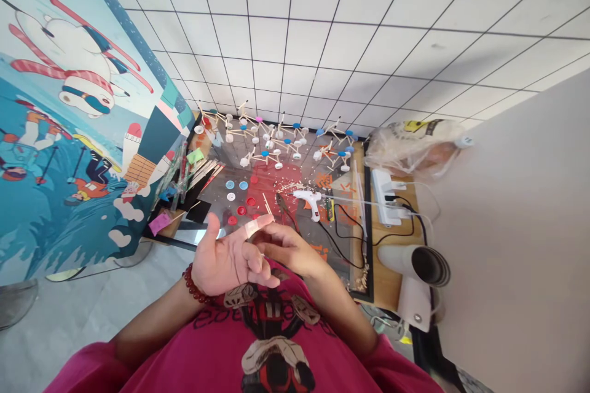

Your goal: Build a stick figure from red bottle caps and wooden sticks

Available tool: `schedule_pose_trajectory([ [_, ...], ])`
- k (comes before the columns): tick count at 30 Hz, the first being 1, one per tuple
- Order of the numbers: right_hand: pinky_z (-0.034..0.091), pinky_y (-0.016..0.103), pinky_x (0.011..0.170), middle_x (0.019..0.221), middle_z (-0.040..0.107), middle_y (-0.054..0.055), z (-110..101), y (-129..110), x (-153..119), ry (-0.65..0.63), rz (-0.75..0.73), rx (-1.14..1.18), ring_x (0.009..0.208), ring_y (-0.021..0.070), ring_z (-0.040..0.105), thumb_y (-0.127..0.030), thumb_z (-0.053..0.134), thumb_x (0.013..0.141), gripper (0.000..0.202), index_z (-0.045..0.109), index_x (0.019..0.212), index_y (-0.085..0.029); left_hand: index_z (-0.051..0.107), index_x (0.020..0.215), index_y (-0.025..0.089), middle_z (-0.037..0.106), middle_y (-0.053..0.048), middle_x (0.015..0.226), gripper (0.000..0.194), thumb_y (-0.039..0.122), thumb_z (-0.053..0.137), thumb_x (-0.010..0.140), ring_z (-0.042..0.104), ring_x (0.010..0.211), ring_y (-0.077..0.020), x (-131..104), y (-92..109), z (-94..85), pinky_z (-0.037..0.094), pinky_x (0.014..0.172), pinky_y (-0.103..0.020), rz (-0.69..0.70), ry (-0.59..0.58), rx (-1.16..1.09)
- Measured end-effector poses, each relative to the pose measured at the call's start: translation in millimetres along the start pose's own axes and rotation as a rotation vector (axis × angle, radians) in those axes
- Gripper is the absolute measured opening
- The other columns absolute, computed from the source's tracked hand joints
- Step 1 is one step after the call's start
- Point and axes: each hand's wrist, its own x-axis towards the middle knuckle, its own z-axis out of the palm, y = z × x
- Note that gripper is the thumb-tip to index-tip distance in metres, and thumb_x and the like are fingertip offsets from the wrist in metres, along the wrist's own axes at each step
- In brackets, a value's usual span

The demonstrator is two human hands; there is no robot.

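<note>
Head view: left hand (pixel 229 263) palm up, right hand (pixel 289 247) curled beside it.

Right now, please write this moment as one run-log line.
left hand: palm up, bandaged finger; right hand: close beside it, grip unclear; glue gun: on table; stick models: near wall

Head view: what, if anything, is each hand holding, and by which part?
The left hand is palm up, nothing visible in its palm. The right hand has its fingertips partly hidden beside it; whether they pinch something cannot be told.
</note>
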Motion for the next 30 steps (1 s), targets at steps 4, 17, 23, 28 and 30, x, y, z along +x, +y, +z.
schedule_pose_trajectory([
  [4, 0.057, 0.03, 0.078, 0.086, 0.074, 0.003, -4, 3, -3, 0.02, 0.063, 0.055, 0.076, 0.0155, 0.069, -0.051, 0.059, 0.093, 0.034, 0.075, 0.094, -0.022, 0.025, 0.156, 0.017, 0.077, -0.016, 0.096, 0.099, 0.084, 0.028, 0.083, 0.072, 0.095, -0.0326, 1, 2, -3.0, 0.048, 0.093, -0.056, 0.016, -0.021, 0.096],
  [17, 0.05, 0.028, 0.063, 0.069, 0.062, 0.0, -9, -1, -8, 0.235, -0.035, 0.025, 0.063, 0.0142, 0.058, -0.047, 0.068, 0.085, 0.028, 0.065, 0.077, -0.02, 0.033, 0.154, 0.025, 0.065, -0.02, 0.131, 0.09, 0.081, 0.037, 0.083, 0.069, 0.108, -0.0354, 6, 14, -11.0, 0.048, 0.094, -0.053, 0.054, -0.037, 0.177],
  [23, 0.049, 0.031, 0.063, 0.065, 0.038, -0.005, -56, -11, -23, 0.519, -0.274, 0.33, 0.052, 0.0107, 0.037, -0.037, 0.062, 0.083, 0.026, 0.045, 0.069, -0.023, 0.042, 0.148, 0.027, 0.051, -0.019, 0.148, 0.088, 0.084, 0.033, 0.082, 0.072, 0.099, -0.0298, -3, 28, -22.2, 0.056, 0.084, -0.044, 0.108, 0.026, 0.135],
  [28, 0.049, 0.026, 0.064, 0.066, 0.034, -0.007, -87, -22, -47, 0.754, -0.45, 0.42, 0.052, 0.0081, 0.035, -0.032, 0.073, 0.08, 0.026, 0.049, 0.074, -0.023, 0.042, 0.148, 0.02, 0.061, -0.021, 0.137, 0.079, 0.069, 0.052, 0.087, 0.068, 0.11, -0.034, -23, 60, -29.5, 0.049, 0.098, -0.054, 0.216, 0.422, 0.588],
  [30, 0.049, 0.024, 0.063, 0.065, 0.036, -0.008, -95, -24, -56, 0.852, -0.498, 0.412, 0.051, 0.0071, 0.036, -0.032, 0.076, 0.079, 0.027, 0.051, 0.076, -0.022, 0.05, 0.141, 0.021, 0.066, -0.015, 0.131, 0.061, 0.046, 0.066, 0.088, 0.064, 0.118, -0.0294, -39, 85, -29.3, 0.041, 0.11, -0.052, 0.495, 0.728, 0.867],
])
